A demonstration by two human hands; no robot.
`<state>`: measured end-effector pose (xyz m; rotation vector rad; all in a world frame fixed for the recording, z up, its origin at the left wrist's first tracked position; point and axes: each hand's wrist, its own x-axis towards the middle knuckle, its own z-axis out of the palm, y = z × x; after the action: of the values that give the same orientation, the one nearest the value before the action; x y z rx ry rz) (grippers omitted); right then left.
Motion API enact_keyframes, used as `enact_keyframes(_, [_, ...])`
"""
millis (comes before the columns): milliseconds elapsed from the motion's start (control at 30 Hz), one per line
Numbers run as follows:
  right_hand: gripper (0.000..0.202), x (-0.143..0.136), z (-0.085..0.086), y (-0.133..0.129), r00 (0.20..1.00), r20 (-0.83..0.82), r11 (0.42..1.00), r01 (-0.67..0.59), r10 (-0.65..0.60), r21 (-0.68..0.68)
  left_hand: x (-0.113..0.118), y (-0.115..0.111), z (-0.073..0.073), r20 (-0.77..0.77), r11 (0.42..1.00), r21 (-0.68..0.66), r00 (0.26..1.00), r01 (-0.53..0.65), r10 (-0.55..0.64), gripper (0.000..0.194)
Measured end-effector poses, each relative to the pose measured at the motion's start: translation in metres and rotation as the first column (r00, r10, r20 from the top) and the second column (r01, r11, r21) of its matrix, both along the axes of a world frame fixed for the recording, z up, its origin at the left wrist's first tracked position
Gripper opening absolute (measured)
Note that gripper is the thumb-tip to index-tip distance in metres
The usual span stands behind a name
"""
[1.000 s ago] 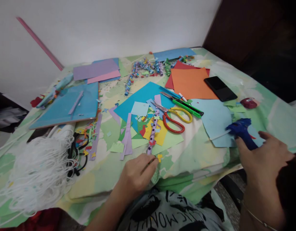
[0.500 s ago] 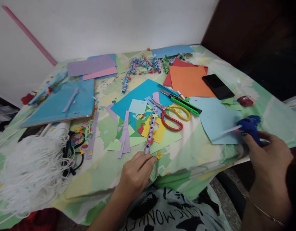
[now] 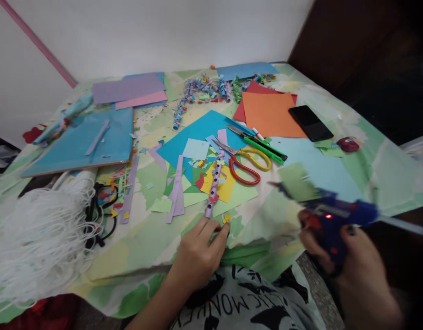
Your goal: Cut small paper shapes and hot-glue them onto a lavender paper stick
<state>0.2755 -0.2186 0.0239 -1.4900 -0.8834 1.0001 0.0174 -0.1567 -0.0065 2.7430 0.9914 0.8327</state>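
Note:
My left hand [image 3: 199,245] rests at the table's front edge, fingers closed on the lower end of a rolled purple paper tube [image 3: 215,181] with dark dots and small paper cut-outs. By its fingertips lies a yellow paper butterfly [image 3: 227,219]. On the right, my right hand [image 3: 355,261] grips a blue glue gun [image 3: 338,213], its red light lit and a glue stick [image 3: 403,225] jutting from the back. The nozzle points left, and a green paper piece [image 3: 298,181] hangs at it, blurred. Scissors [image 3: 244,166] with red and yellow handles and a green cutter [image 3: 264,149] lie beyond the tube.
White cord [image 3: 42,243] is heaped at the left beside black-framed glasses [image 3: 106,211]. Behind are a blue pad [image 3: 80,146], purple sheets [image 3: 129,89] and decorated paper rolls [image 3: 180,112]. An orange sheet [image 3: 266,114] and a phone [image 3: 310,123] lie at the right.
My right hand has swung the glue gun left and turned its nozzle toward the table's middle; green paper now appears at the nozzle. My left hand stays on the tube, a fingertip nearer the butterfly.

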Motion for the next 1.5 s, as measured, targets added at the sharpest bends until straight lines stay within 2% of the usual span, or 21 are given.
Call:
enact_keyframes(67, [0.044,-0.015,-0.01,-0.007,0.96,-0.201,0.98,-0.199,0.197,0.008,-0.001,0.0,-0.001,0.001,1.0,0.01,1.0,0.002,-0.002,0.025])
enact_keyframes(167, [0.038,-0.029,-0.022,-0.013,0.925,-0.236,0.95,-0.311,0.297,-0.024,-0.002,-0.003,-0.002,0.019,1.0,0.022,1.0,0.016,-0.017,0.024])
enact_keyframes(233, [0.036,-0.033,-0.024,-0.014,0.921,-0.235,0.941,-0.333,0.312,-0.055,-0.003,-0.005,-0.002,0.069,0.999,-0.018,0.997,0.037,-0.036,0.025])
enact_keyframes(333, [0.038,-0.035,-0.025,-0.014,0.898,-0.27,0.928,-0.371,0.348,-0.041,-0.004,-0.004,0.004,0.262,0.997,-0.08,0.965,0.009,0.012,0.028])
enact_keyframes(400, [0.039,-0.037,-0.025,-0.013,0.876,-0.278,0.911,-0.412,0.394,-0.01,-0.004,0.002,0.015,0.37,0.993,-0.091,0.924,-0.07,0.099,0.031])
enact_keyframes(467, [0.04,-0.038,-0.025,-0.013,0.86,-0.275,0.895,-0.446,0.43,0.008,-0.003,0.013,0.031,0.35,0.983,-0.15,0.924,-0.108,0.155,0.037])
enact_keyframes(533, [0.04,-0.039,-0.024,-0.013,0.851,-0.269,0.884,-0.468,0.452,0.007,0.0,0.026,0.047,0.309,0.972,-0.226,0.941,-0.069,0.138,0.04])
enact_keyframes(633, [0.04,-0.041,-0.023,-0.013,0.84,-0.276,0.875,-0.485,0.467,0.006,0.004,0.042,0.062,0.297,0.933,-0.355,0.954,0.065,0.046,0.023])
enact_keyframes(733, [0.041,-0.044,-0.021,-0.012,0.838,-0.298,0.878,-0.479,0.458,0.002,0.006,0.047,0.066,0.353,0.861,-0.488,0.934,0.14,0.048,0.008])
enact_keyframes(800, [0.042,-0.046,-0.019,-0.011,0.849,-0.297,0.889,-0.458,0.437,0.001,0.005,0.045,0.065,0.411,0.822,-0.548,0.906,0.155,0.103,0.007])
enact_keyframes(867, [0.042,-0.048,-0.016,-0.008,0.858,-0.296,0.898,-0.44,0.419,-0.006,0.002,0.039,0.065,0.453,0.815,-0.556,0.881,0.161,0.135,0.011])
enact_keyframes(1000, [0.043,-0.048,-0.012,-0.005,0.881,-0.291,0.918,-0.396,0.372,-0.026,-0.015,0.026,0.068,0.525,0.894,-0.418,0.846,0.162,0.092,0.017])
enact_keyframes(1067, [0.045,-0.046,-0.015,-0.005,0.898,-0.287,0.935,-0.355,0.334,-0.023,-0.034,0.023,0.066,0.483,0.959,-0.283,0.869,0.034,0.112,0.018])
enact_keyframes(1100, [0.045,-0.044,-0.016,-0.005,0.904,-0.288,0.942,-0.335,0.315,-0.022,-0.046,0.024,0.063,0.472,0.981,-0.161,0.865,-0.108,0.173,0.019])
enact_keyframes(1133, [0.046,-0.043,-0.018,-0.006,0.909,-0.29,0.948,-0.317,0.298,-0.017,-0.059,0.027,0.059,0.451,0.961,-0.017,0.856,-0.274,0.252,0.02])
enact_keyframes(1167, [0.045,-0.041,-0.021,-0.007,0.912,-0.292,0.953,-0.303,0.288,-0.01,-0.074,0.03,0.054,0.433,0.9,0.125,0.839,-0.417,0.329,0.021])
enact_keyframes(1200, [0.044,-0.04,-0.023,-0.007,0.913,-0.294,0.955,-0.295,0.281,-0.003,-0.088,0.035,0.048,0.421,0.836,0.231,0.826,-0.498,0.376,0.021])
enact_keyframes(1233, [0.043,-0.039,-0.024,-0.008,0.913,-0.297,0.956,-0.292,0.28,0.003,-0.101,0.039,0.041,0.356,0.808,0.296,0.844,-0.51,0.402,0.019])
enact_keyframes(1300, [0.037,-0.038,-0.027,-0.008,0.915,-0.291,0.957,-0.289,0.278,0.006,-0.118,0.045,0.029,0.25,0.808,0.292,0.857,-0.511,0.452,0.012])
enact_keyframes(1367, [0.031,-0.039,-0.03,-0.01,0.927,-0.259,0.958,-0.286,0.273,-0.013,-0.119,0.044,0.019,0.173,0.803,0.243,0.839,-0.544,0.516,0.012])
enact_keyframes(1500, [0.025,-0.042,-0.034,-0.018,0.957,-0.143,0.957,-0.268,0.252,-0.108,-0.08,0.019,0.014,0.212,0.836,0.234,0.866,-0.496,0.454,0.021])
